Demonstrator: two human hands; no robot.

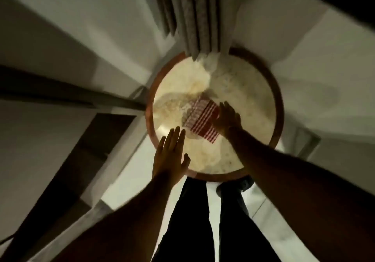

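Over the near left edge of the one round, wood-rimmed pale stone table [278,107], the left hand [170,156] is flat, fingers straight and together, holding nothing. At the table's centre lies one red-and-white striped cloth [203,119], the right hand [228,119] pressing straight-fingered on its right edge. Wiping looks midway, with the far and right edges seemingly left

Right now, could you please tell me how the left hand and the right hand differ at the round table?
The left hand is by the near rim of the table, clear of the striped cloth; the right hand rests on that cloth's edge. The left hand sits nearer the person, the right hand farther in. Both are open, fingers extended.
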